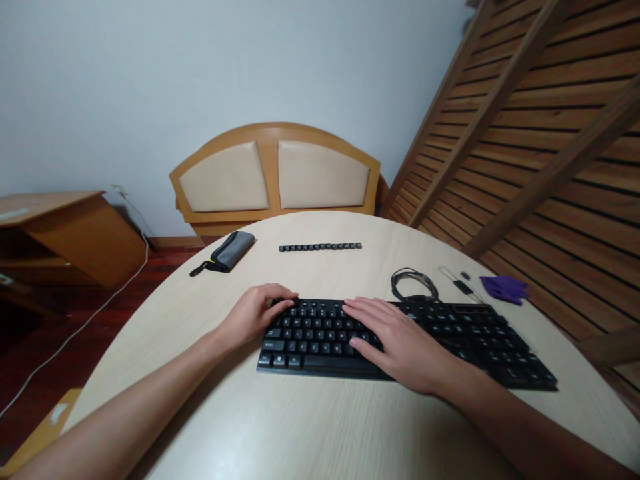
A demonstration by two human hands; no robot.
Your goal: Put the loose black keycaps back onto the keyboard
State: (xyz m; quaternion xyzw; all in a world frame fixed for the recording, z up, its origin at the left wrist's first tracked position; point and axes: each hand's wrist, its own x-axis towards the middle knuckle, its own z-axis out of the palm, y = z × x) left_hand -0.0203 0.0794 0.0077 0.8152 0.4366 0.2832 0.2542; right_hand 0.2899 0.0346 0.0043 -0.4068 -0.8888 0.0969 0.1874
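Observation:
A black keyboard (330,363) lies on the table in front of me, its right side angled toward me. At its upper left corner is my left hand (255,310), thumb and index finger pinched close together at the top edge. Whatever is between those fingertips is too small or hidden to make out. My right hand (400,337) rests flat across the middle keys, fingers stretched out and covering part of the keyboard. Beyond the keyboard, a straight row of loose black keycaps (320,247) lies on the tabletop.
The pale round table (200,413) holds a grey zip pouch (235,251) at left. A coiled black cable (414,287), a wire tool (449,273), a small black piece (463,287) and a purple cloth (503,289) lie at right. Behind stand a padded headboard (274,177) and a slatted wooden panel (545,133).

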